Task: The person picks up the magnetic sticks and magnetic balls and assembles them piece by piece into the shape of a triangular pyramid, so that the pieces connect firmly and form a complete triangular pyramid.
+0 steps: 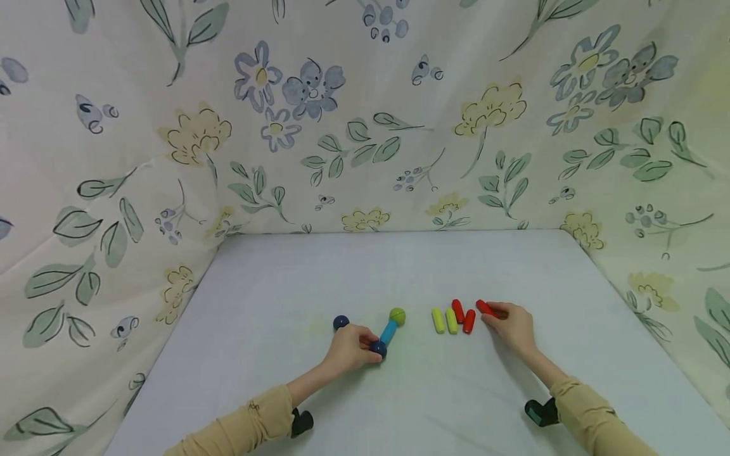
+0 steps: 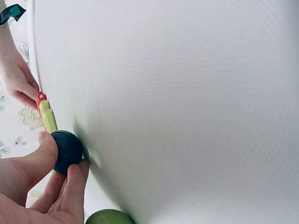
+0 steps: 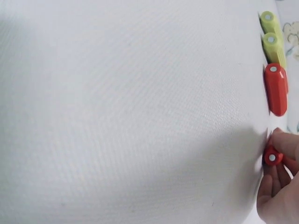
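My left hand (image 1: 350, 349) pinches a dark blue ball (image 1: 378, 349) between thumb and fingers. From that ball a light blue rod (image 1: 388, 332) runs up to a green ball (image 1: 397, 316). Just behind the left hand is another dark blue ball (image 1: 341, 322), partly covered by it. On the right, my right hand (image 1: 513, 326) grips one end of a red rod (image 1: 485, 308), whose metal-dotted tip (image 3: 272, 157) shows in the right wrist view. Two more red rods, one farther back (image 1: 458, 311) and one nearer (image 1: 469, 321), lie left of it.
Beside the red rods lie two yellow-green rods (image 1: 438, 320). A green ball (image 2: 110, 217) shows at the bottom edge of the left wrist view. The white table (image 1: 399, 266) meets a floral cloth (image 1: 365, 126) behind and at both sides.
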{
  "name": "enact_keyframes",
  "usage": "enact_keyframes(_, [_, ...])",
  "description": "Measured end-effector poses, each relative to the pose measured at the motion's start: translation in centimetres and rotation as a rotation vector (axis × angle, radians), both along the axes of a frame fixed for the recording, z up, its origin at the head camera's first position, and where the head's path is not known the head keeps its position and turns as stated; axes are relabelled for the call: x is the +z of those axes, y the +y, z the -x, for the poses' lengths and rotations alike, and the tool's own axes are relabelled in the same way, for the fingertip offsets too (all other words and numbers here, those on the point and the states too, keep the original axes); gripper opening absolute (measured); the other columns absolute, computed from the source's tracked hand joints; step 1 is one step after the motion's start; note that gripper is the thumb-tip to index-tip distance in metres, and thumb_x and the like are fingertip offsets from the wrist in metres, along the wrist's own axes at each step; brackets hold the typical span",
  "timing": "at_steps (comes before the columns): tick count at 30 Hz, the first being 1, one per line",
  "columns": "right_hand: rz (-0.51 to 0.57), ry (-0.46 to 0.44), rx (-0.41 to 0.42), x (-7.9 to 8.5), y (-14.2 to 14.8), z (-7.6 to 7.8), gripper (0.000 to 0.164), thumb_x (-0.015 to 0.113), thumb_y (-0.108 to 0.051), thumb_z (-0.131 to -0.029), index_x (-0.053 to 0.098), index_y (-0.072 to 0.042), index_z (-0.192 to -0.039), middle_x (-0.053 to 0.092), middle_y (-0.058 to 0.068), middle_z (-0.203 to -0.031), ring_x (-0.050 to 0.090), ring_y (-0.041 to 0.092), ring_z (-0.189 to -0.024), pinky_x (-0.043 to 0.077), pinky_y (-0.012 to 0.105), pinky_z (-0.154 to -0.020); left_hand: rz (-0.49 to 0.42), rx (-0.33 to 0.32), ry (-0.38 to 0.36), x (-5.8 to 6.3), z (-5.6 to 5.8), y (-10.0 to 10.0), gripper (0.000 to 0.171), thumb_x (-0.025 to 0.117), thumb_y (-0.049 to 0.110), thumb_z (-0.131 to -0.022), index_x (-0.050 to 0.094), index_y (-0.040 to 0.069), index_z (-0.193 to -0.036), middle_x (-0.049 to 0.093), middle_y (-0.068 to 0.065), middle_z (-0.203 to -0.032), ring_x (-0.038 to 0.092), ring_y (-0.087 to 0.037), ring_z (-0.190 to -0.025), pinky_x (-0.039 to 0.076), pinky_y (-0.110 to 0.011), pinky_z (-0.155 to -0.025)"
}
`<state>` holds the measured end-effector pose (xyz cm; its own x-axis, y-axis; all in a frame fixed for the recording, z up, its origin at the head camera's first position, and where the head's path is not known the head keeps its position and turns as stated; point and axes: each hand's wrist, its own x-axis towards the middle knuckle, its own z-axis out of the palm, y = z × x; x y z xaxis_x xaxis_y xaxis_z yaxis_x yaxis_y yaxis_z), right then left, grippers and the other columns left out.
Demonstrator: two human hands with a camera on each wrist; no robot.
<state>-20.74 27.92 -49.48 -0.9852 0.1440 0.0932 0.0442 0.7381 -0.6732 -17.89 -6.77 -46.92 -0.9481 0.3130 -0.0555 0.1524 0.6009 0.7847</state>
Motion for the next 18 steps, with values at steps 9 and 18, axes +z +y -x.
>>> enact_keyframes(9, [0.019,-0.019,-0.035,0.07,0.1,-0.17,0.039,0.067,-0.017,-0.089,0.061,0.006,-0.119,0.064,0.026,-0.114,0.06,0.033,-0.096,0.047,0.015,-0.071,-0.004,-0.003,-0.001,-0.03,0.01,-0.02,0.029,0.083,0.006,-0.069,0.071,-0.002,-0.094,0.072,-0.011,-0.085,0.067,-0.015,-0.076,0.055,-0.023,-0.066])
enact_keyframes(18, [0.048,-0.016,-0.012,0.7,0.08,-0.28,0.038,0.065,-0.017,-0.09,0.061,0.006,-0.119,0.065,0.026,-0.111,0.059,0.03,-0.091,0.045,0.011,-0.062,-0.016,-0.011,0.006,0.02,-0.04,-0.07,0.029,0.083,0.006,-0.069,0.071,-0.002,-0.094,0.072,-0.012,-0.084,0.067,-0.015,-0.075,0.055,-0.023,-0.065])
